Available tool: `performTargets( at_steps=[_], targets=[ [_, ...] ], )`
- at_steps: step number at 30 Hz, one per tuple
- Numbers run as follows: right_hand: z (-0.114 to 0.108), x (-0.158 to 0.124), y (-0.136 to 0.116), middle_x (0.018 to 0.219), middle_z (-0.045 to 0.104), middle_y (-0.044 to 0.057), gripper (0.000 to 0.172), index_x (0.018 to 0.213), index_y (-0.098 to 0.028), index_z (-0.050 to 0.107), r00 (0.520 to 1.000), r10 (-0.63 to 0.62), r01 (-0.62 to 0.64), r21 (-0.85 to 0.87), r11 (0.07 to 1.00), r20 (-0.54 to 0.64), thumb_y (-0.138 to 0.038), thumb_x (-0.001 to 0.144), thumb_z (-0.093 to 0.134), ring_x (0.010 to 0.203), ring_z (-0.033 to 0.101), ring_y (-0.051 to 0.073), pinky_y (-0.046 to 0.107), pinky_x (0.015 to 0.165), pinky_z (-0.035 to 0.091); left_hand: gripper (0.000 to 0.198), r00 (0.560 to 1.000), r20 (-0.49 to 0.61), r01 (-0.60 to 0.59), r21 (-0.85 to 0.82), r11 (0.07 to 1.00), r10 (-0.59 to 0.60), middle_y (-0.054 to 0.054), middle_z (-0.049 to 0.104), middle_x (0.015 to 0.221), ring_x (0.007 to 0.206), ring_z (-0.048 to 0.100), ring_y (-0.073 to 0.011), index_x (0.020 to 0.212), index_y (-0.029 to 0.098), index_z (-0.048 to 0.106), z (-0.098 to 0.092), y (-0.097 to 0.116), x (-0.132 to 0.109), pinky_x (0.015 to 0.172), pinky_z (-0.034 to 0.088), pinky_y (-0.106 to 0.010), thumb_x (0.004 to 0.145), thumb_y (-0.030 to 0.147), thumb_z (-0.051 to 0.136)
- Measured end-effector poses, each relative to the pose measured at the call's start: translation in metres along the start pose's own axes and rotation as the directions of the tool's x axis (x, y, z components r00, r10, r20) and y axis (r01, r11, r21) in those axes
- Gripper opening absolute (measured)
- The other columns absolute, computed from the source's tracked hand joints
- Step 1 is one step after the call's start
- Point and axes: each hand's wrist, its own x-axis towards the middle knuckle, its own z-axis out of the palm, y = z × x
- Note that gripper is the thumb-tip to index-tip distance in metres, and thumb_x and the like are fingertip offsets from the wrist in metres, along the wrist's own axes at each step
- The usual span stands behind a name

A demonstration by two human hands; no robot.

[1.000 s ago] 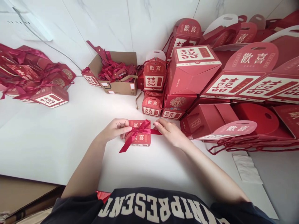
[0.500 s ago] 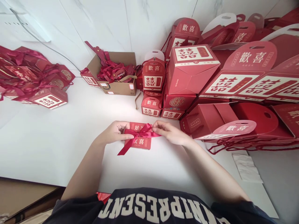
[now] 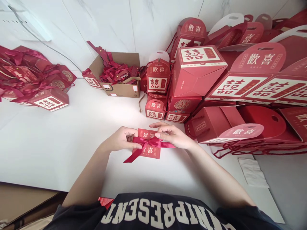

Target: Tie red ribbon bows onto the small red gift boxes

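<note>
A small red gift box with white characters lies on the white table in front of me. A red satin ribbon is tied over its top in a bow, with one tail trailing toward me on the left and another running right. My left hand pinches the bow's left loop. My right hand pinches the bow's right loop, fingers closed over the box's far edge.
A big heap of red gift boxes and carrier bags fills the right side. A brown carton stuffed with red ribbons stands at the back. More ribboned red boxes pile at the far left. White paper lies at the right.
Both hands have drawn closer over the box and pulled on the bow loops. The box has slid slightly right and toward me, and the right ribbon tail now reaches farther out.
</note>
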Motion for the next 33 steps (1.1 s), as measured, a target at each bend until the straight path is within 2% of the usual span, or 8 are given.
performTargets(
  at_steps=[6,9,15,23,33],
  targets=[
    [-0.002,0.003,0.015,0.122,0.058,0.008,0.032,0.075,-0.017,0.063,0.997,-0.043,0.041,0.029,0.999,0.061,-0.044,0.092,0.057,0.115,0.056,0.019,0.036,0.104,0.038,0.024,0.998,0.055,0.037,-0.033,0.999,-0.035,-0.002,0.067,0.081,0.070,0.061,-0.0141,0.080,0.015,0.062,-0.004,-0.005,0.000,0.061,0.048,-0.024,0.072,0.031,0.078],
    [-0.002,0.003,0.018,0.121,0.058,0.008,0.032,0.079,-0.018,0.065,0.994,-0.066,0.063,0.039,0.997,0.091,-0.044,0.093,0.055,0.113,0.056,0.019,0.036,0.103,0.040,0.025,0.997,0.073,0.028,-0.074,0.997,-0.023,-0.002,0.067,0.080,0.071,0.062,-0.0152,0.078,0.015,0.060,-0.005,-0.009,0.002,0.063,0.051,-0.026,0.070,0.030,0.079],
    [-0.004,0.004,0.021,0.119,0.058,0.007,0.030,0.081,-0.017,0.066,0.988,-0.097,0.091,0.049,0.995,0.118,-0.042,0.094,0.055,0.112,0.056,0.019,0.035,0.101,0.039,0.036,0.998,0.056,0.018,-0.072,0.997,-0.014,0.002,0.060,0.067,0.062,0.058,-0.0126,0.065,0.015,0.049,-0.006,-0.014,0.006,0.055,0.048,-0.023,0.066,0.030,0.081],
    [-0.004,0.005,0.022,0.118,0.058,0.007,0.029,0.079,-0.017,0.065,0.986,-0.104,0.095,0.073,0.993,0.132,-0.039,0.094,0.055,0.112,0.055,0.019,0.034,0.100,0.039,0.037,0.998,0.060,0.006,-0.070,0.997,-0.002,0.002,0.059,0.066,0.061,0.059,-0.0132,0.064,0.016,0.047,-0.006,-0.015,0.007,0.055,0.048,-0.024,0.065,0.031,0.081],
    [-0.004,0.006,0.026,0.118,0.058,0.007,0.033,0.077,-0.016,0.065,0.986,-0.082,0.060,0.157,0.986,0.142,-0.042,0.093,0.056,0.110,0.055,0.019,0.034,0.099,0.040,0.044,0.999,0.046,0.010,-0.046,0.999,-0.008,0.005,0.051,0.061,0.057,0.053,-0.0110,0.059,0.017,0.039,-0.006,-0.014,0.007,0.053,0.042,-0.023,0.063,0.029,0.082]
  ],
)
